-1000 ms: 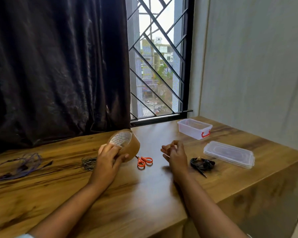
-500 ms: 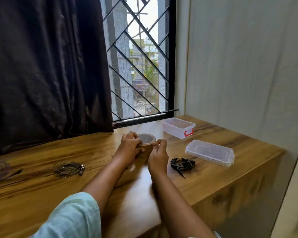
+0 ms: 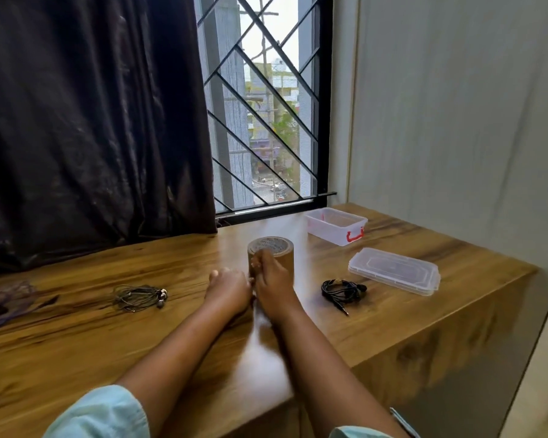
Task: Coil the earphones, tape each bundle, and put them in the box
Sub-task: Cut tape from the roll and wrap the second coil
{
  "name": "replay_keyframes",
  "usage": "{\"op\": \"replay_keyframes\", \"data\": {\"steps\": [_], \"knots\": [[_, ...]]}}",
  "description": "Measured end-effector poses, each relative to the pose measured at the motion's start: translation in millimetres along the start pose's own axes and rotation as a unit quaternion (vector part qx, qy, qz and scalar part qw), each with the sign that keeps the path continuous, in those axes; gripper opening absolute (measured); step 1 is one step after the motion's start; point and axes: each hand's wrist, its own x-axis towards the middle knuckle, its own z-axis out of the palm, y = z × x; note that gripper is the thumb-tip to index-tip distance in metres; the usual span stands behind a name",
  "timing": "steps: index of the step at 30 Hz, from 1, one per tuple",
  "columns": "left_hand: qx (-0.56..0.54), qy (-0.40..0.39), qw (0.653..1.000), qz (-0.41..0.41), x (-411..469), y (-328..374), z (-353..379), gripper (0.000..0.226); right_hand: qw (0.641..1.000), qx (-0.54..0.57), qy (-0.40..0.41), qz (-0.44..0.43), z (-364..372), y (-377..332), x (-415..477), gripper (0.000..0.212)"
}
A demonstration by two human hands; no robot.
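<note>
Against the near side of the roll of tape [image 3: 271,248], standing on its edge, the fingers [image 3: 259,260] of the right hand [image 3: 272,279] curl with their tips on it. The left hand [image 3: 228,289] rests just beside it, knuckles up; its fingers are hidden, so I cannot tell their grip. Black earphones [image 3: 342,290] lie coiled on the table [image 3: 76,343] to the right, grey earphones [image 3: 140,297] to the left. Farther right sit the lid [image 3: 394,270] and the open box [image 3: 334,226] near the window [image 3: 266,121].
</note>
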Motion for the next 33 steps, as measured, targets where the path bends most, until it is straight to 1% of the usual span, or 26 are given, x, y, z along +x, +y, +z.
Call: {"op": "replay_keyframes", "data": {"steps": [2,4,6,7,9,12,13,15,17,19,21,22,23,25,26,27,28,29,31,33], "knots": [[-0.044,0.007,0.999,0.032,1.1,0.1,-0.7,0.036,0.999,-0.033,-0.038,0.016,0.1,1.8,1.3,0.013],[-0.101,0.008,0.994,0.051,3.1,-3.8,-0.1,0.032,0.996,-0.062,-0.056,0.026,1.1,2.2,2.3,0.007],[-0.138,0.011,0.988,0.065,5.6,-13.7,-1.4,0.031,0.994,-0.079,-0.060,0.035,3.5,4.1,3.8,0.007],[-0.144,0.025,0.987,0.068,6.5,-23.1,-4.2,0.033,0.993,-0.094,-0.063,0.043,5.5,3.8,4.4,0.009],[-0.134,0.072,0.987,0.059,4.8,-48.5,-15.5,0.034,0.988,-0.127,-0.065,0.053,9.6,3.4,4.7,0.013],[-0.033,0.150,0.987,0.055,-2.1,-99.4,-36.0,0.027,0.984,-0.152,-0.074,0.053,11.0,0.0,4.5,0.016],[-0.010,0.161,0.986,0.050,-5.9,-114.8,-41.7,0.023,0.982,-0.162,-0.086,0.046,10.8,-0.9,5.9,0.014],[-0.004,0.163,0.986,0.042,-14.1,-141.2,-50.5,0.014,0.974,-0.191,-0.124,0.014,12.7,-2.5,10.2,0.006],[-0.013,0.163,0.985,0.047,-18.6,-159.9,-52.2,0.015,0.967,-0.205,-0.149,-0.011,17.0,-0.2,17.0,0.008],[-0.038,0.158,0.985,0.058,-17.9,-173.8,-50.0,0.021,0.970,-0.190,-0.150,-0.026,25.6,3.3,23.7,0.012],[-0.076,0.145,0.984,0.064,-13.0,-181.7,-48.2,0.024,0.982,-0.142,-0.118,-0.037,36.1,3.5,28.3,0.015],[-0.075,0.143,0.984,0.075,-9.6,-184.9,-47.7,0.023,0.989,-0.106,-0.096,-0.039,43.7,2.6,30.7,0.016],[-0.063,0.155,0.982,0.092,-6.7,-186.8,-48.4,0.022,0.993,-0.075,-0.076,-0.042,51.4,-0.2,32.5,0.017],[-0.068,0.225,0.965,0.114,-2.0,-190.4,-53.9,0.019,0.996,-0.035,-0.052,-0.066,69.8,-10.6,38.4,0.018],[-0.090,0.270,0.953,0.106,-1.2,-190.8,-57.8,0.017,0.995,-0.016,-0.048,-0.084,78.0,-19.2,41.2,0.019],[-0.115,0.304,0.942,0.080,-0.1,-193.3,-61.1,0.015,0.994,0.011,-0.047,-0.095,87.6,-29.4,44.7,0.020],[-0.134,0.322,0.937,0.037,1.1,-195.9,-62.6,0.016,0.993,0.042,-0.047,-0.096,96.2,-38.8,47.7,0.021],[-0.142,0.316,0.938,-0.020,2.6,-203.1,-62.8,0.018,0.992,0.076,-0.052,-0.090,108.2,-49.3,50.1,0.021],[-0.136,0.254,0.951,-0.109,5.0,-210.3,-57.6,0.030,0.989,0.117,-0.062,-0.072,122.8,-60.5,49.9,0.021],[-0.159,0.188,0.957,-0.155,3.8,-214.7,-55.9,0.040,0.986,0.118,-0.098,-0.073,136.9,-61.9,47.4,0.024]]}}
